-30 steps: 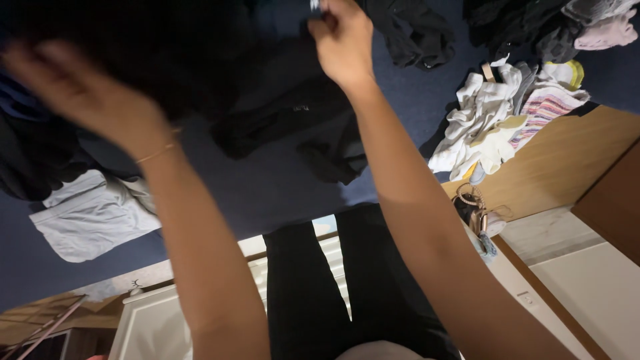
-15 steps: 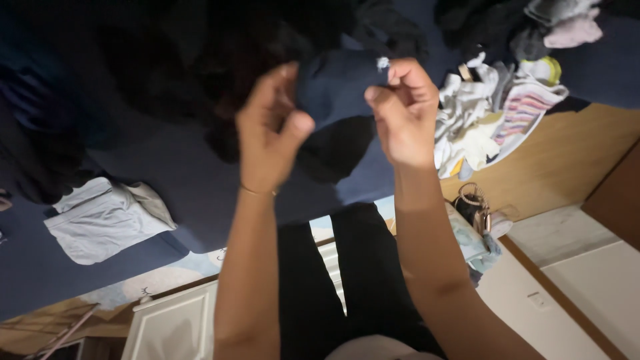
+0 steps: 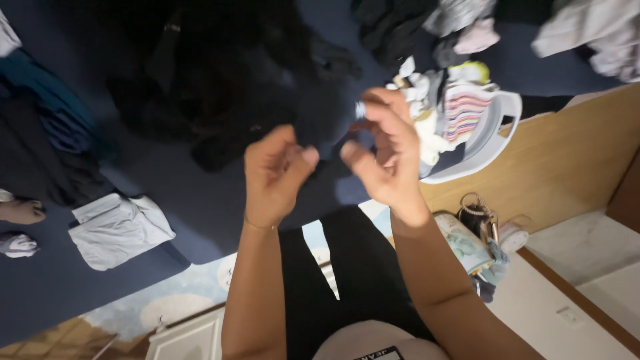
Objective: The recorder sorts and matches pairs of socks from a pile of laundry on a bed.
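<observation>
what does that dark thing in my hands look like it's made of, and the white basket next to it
The dark garment, pinched between left hand and right hand, looks like soft navy fabric, matte and limp, probably a knit; blur hides the weave. The white basket looks like moulded plastic: smooth, slightly glossy rim with a rigid curve.

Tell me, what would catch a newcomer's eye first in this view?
Two bare hands raised at centre, the left hand and right hand pinching a dark navy garment between them. To the right, a white basket heaped with pale socks and striped cloth sits on the dark blue bedding. A folded white garment lies lower left.
</observation>
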